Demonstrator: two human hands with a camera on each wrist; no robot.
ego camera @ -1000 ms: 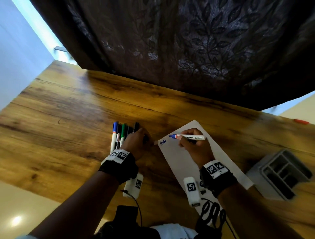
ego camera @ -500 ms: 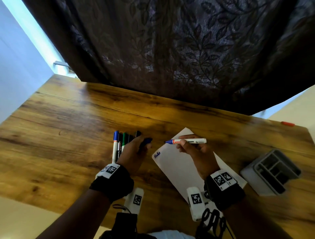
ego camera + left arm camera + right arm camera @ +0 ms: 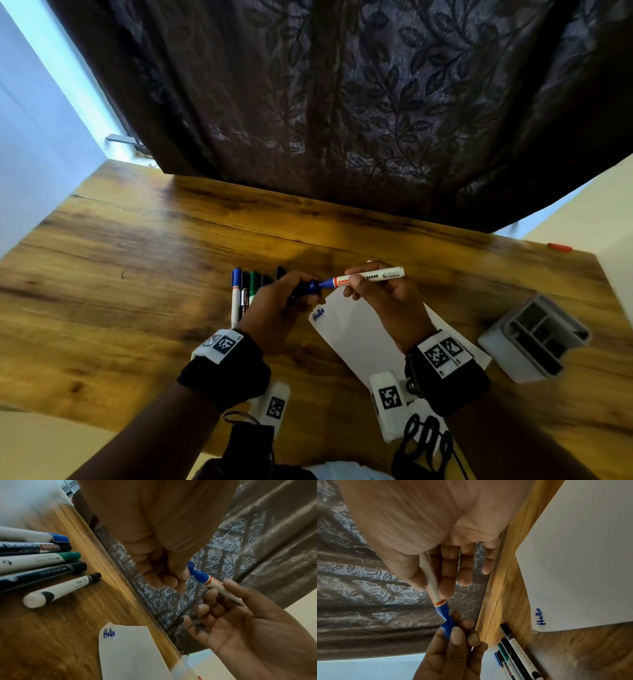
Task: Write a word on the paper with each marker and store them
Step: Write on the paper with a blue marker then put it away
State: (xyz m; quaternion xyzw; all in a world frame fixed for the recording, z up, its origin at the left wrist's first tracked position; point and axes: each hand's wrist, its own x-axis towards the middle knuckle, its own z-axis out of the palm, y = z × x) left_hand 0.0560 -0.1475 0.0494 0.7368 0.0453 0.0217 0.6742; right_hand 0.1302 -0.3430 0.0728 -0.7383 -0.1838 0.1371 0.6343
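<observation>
On the left of the desk (image 3: pixel 113 284) five capped markers (image 3: pixel 245 291) lie side by side, long axes pointing away from the person, untouched. Just right of them the left hand (image 3: pixel 277 308) is raised off the wood, its fingers curled round a blue cap (image 3: pixel 308 287) whose open mouth faces right. Meeting it from the right is the blue marker (image 3: pixel 368 277), pinched along its white barrel by the right hand (image 3: pixel 387 298); the marker lies nearly level, long axis running left to right, tip touching the mouth of the cap and seemingly not yet seated. The closing push, I judge, runs straight along that axis, hands driven toward each other. Below them the paper (image 3: pixel 363 329) carries "Hello" in blue. Far right stands a grey organiser (image 3: pixel 496 337), nearer the right hand, the likely store.
</observation>
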